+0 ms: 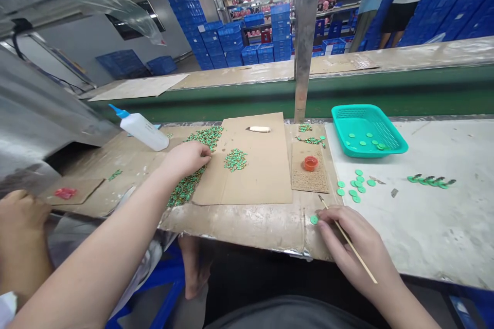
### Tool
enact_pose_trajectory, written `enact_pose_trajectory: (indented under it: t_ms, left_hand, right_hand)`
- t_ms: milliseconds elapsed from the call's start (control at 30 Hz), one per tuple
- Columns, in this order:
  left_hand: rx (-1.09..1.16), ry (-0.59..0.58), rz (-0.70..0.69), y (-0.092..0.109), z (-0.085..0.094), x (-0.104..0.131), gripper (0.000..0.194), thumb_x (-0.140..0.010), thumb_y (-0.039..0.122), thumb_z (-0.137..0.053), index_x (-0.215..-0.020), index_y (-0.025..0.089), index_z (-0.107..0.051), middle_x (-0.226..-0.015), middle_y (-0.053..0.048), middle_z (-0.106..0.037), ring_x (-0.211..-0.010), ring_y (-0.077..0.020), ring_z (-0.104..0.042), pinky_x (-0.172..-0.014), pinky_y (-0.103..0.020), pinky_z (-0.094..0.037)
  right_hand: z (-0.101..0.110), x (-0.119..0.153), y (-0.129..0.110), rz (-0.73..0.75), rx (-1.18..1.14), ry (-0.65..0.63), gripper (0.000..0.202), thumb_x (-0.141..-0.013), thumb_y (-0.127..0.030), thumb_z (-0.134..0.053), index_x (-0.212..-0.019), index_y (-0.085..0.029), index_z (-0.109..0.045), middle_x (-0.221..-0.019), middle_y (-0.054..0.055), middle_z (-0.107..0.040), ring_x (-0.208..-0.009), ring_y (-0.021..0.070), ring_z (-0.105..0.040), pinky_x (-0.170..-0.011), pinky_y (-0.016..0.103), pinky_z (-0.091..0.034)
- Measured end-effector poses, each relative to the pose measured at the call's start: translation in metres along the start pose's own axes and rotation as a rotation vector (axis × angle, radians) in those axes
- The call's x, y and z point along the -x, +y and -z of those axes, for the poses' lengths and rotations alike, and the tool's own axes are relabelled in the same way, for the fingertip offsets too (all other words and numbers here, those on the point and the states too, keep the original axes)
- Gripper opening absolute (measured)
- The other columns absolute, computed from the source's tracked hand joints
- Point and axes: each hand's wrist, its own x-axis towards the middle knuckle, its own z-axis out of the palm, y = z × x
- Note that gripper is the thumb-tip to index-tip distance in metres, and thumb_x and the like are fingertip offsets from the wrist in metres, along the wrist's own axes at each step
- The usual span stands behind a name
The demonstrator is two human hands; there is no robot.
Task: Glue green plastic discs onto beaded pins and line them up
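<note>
My left hand (189, 158) reaches to the edge of a long pile of small green-and-gold pieces (185, 189). Its fingertips are pinched together, hiding whatever is between them. Near the table's front edge, my right hand (351, 239) is closed around a thin wooden stick (357, 253) with a dark tip. A green disc (314, 220) shows at the fingertips of this hand; whether it is gripped or just touched, I cannot tell. Between the hands lies a cardboard sheet (258, 180) bearing a smaller heap of the green pieces (235, 160) and a white-handled tool (259, 129).
A red cup (311, 163) stands on a brown board (309, 185). Loose green discs (357, 183) lie below a teal basket (368, 151). Several discs with dark tops (431, 181) stand at right. A glue bottle (143, 131) leans at left, near another person's hand (23, 216).
</note>
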Motion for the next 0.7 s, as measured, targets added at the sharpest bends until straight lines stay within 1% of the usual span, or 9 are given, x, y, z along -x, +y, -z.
enact_pose_trajectory:
  t_ms: [133,233,367,467,533,567,633,667,700]
  left_hand:
    - [0.112,0.042,-0.013,-0.010,0.001,0.006,0.036,-0.113,0.054,-0.082,-0.116,0.018,-0.079,-0.117,-0.006,-0.080,-0.106,-0.0222,-0.078,-0.101,-0.044,-0.069]
    - [0.267,0.103,-0.061,-0.017,0.009,0.016,0.043,-0.115,0.058,-0.078,-0.112,0.016,-0.077,-0.105,-0.003,-0.078,-0.095,-0.0204,-0.077,-0.090,-0.038,-0.069]
    - [0.493,0.185,-0.212,-0.006,0.022,0.040,0.054,-0.119,0.068,-0.067,-0.107,0.015,-0.075,-0.088,0.001,-0.071,-0.074,-0.0142,-0.070,-0.069,-0.028,-0.063]
    - [0.603,0.282,-0.363,0.030,0.019,0.068,0.059,-0.126,0.066,-0.050,-0.102,0.017,-0.073,-0.082,0.000,-0.070,-0.068,-0.0118,-0.068,-0.063,-0.025,-0.060]
    - [0.642,0.380,-0.455,0.067,0.005,0.095,0.050,-0.129,0.052,-0.046,-0.103,0.020,-0.075,-0.078,0.001,-0.072,-0.067,-0.0122,-0.070,-0.061,-0.025,-0.059]
    - [0.662,0.465,-0.498,0.087,-0.006,0.110,0.042,-0.128,0.046,-0.052,-0.101,0.022,-0.075,-0.073,0.003,-0.069,-0.063,-0.0117,-0.067,-0.057,-0.025,-0.056]
    - [0.687,0.612,-0.573,0.126,-0.029,0.144,0.015,-0.119,0.031,-0.072,-0.109,0.025,-0.080,-0.087,0.002,-0.080,-0.077,-0.0145,-0.076,-0.069,-0.029,-0.062]
    - [0.659,0.671,-0.663,0.142,-0.040,0.161,0.009,-0.113,0.020,-0.079,-0.109,0.027,-0.083,-0.094,0.002,-0.084,-0.085,-0.0157,-0.078,-0.079,-0.032,-0.064]
    - [0.522,0.834,-0.804,0.156,-0.050,0.175,0.021,-0.108,0.010,-0.082,-0.117,0.028,-0.086,-0.099,0.001,-0.086,-0.086,-0.0165,-0.078,-0.083,-0.034,-0.065]
  right_hand:
    - [0.000,0.001,0.000,-0.005,-0.001,-0.001,0.007,-0.119,-0.024,-0.066,-0.118,-0.030,-0.069,-0.110,0.005,-0.084,-0.100,0.0263,-0.086,-0.085,0.042,-0.069]
    - [0.000,0.001,-0.001,-0.005,-0.004,0.004,0.008,-0.119,-0.023,-0.067,-0.118,-0.030,-0.070,-0.110,0.005,-0.084,-0.100,0.0259,-0.086,-0.084,0.041,-0.069]
    - [0.002,-0.003,-0.001,0.002,-0.031,0.035,0.008,-0.117,-0.022,-0.069,-0.115,-0.029,-0.072,-0.109,0.004,-0.085,-0.098,0.0248,-0.086,-0.084,0.039,-0.070]
    - [0.004,-0.008,-0.006,0.011,-0.085,0.105,0.012,-0.117,-0.022,-0.068,-0.114,-0.028,-0.077,-0.105,0.004,-0.088,-0.096,0.0238,-0.088,-0.084,0.038,-0.071]
    - [0.007,-0.010,-0.017,-0.027,-0.162,0.143,0.018,-0.119,-0.024,-0.064,-0.114,-0.027,-0.081,-0.104,0.006,-0.090,-0.094,0.0239,-0.089,-0.084,0.037,-0.073]
    - [0.007,-0.011,-0.025,-0.084,-0.232,0.138,0.023,-0.121,-0.028,-0.062,-0.113,-0.026,-0.083,-0.103,0.007,-0.091,-0.093,0.0237,-0.089,-0.084,0.037,-0.073]
    - [0.008,-0.014,-0.043,-0.276,-0.471,0.086,0.028,-0.122,-0.038,-0.063,-0.111,-0.024,-0.085,-0.102,0.009,-0.091,-0.089,0.0221,-0.090,-0.082,0.034,-0.075]
    - [0.008,-0.016,-0.053,-0.402,-0.640,0.030,0.028,-0.121,-0.044,-0.068,-0.110,-0.023,-0.084,-0.103,0.009,-0.092,-0.090,0.0216,-0.090,-0.081,0.032,-0.075]
    - [0.008,-0.019,-0.061,-0.510,-0.817,-0.003,0.028,-0.116,-0.049,-0.078,-0.109,-0.023,-0.081,-0.104,0.008,-0.092,-0.091,0.0213,-0.090,-0.082,0.032,-0.075]
